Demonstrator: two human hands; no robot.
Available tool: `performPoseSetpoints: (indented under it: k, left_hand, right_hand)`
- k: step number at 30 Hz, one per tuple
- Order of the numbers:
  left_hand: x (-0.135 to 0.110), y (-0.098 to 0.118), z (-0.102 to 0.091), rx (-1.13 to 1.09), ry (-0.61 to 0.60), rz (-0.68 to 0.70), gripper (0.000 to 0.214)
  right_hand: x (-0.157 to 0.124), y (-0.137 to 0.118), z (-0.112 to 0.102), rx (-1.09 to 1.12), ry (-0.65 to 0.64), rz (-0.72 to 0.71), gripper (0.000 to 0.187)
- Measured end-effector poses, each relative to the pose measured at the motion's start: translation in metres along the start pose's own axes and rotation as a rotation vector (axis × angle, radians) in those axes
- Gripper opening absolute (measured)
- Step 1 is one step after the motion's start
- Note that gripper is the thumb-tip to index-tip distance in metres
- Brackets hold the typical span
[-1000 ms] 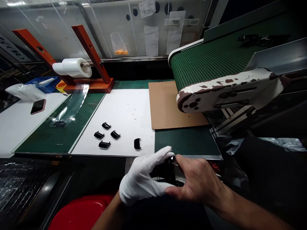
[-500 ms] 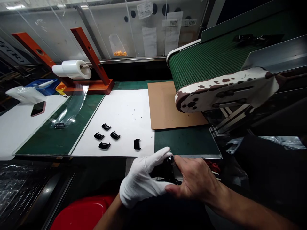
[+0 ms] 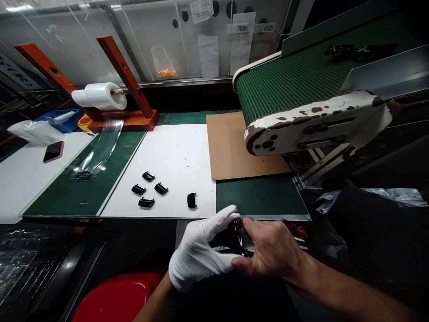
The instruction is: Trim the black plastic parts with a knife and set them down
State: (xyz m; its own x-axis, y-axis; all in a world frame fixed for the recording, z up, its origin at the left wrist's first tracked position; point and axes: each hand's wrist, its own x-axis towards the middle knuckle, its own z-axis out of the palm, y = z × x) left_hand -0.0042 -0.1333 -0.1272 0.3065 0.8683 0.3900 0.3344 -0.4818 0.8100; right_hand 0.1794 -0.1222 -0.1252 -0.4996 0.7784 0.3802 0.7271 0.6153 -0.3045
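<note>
Between my two hands, just in front of the table edge, is a glossy black plastic part (image 3: 238, 235). My left hand (image 3: 200, 251), in a white glove, closes thumb and fingers round one side of it. My bare right hand (image 3: 273, 248) grips the other side between thumb and fingers. The fingers cover much of the part, so its full shape is hidden. Beyond my hands, a single small black plastic piece (image 3: 191, 200) lies on the white sheet (image 3: 174, 147). Several similar black pieces (image 3: 146, 203) with small prongs form a group to its left.
A green conveyor belt (image 3: 284, 85) overhangs a cardboard sheet (image 3: 231, 147) at right, with black parts (image 3: 358, 52) on it. An orange stand (image 3: 129, 76) bears a roll of clear film (image 3: 103, 96). A phone (image 3: 53, 152) lies far left, a red stool (image 3: 114, 297) below.
The black part has turned slightly between my hands, so more of its shiny edge shows. Both hands keep their grip almost in place; the pieces on the table have not moved.
</note>
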Motion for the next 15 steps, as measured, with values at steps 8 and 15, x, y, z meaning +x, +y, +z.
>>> performPoseSetpoints:
  k: [8, 15]
  left_hand:
    - [-0.0033, -0.0043, 0.0031, -0.014, 0.015, -0.014, 0.083]
    - [-0.0043, -0.0031, 0.0050, -0.083, 0.012, -0.100, 0.077]
  right_hand:
    - [-0.0012, 0.0008, 0.0021, -0.033, 0.002, -0.008, 0.082]
    - [-0.0016, 0.0008, 0.0024, -0.027, -0.009, -0.021, 0.083]
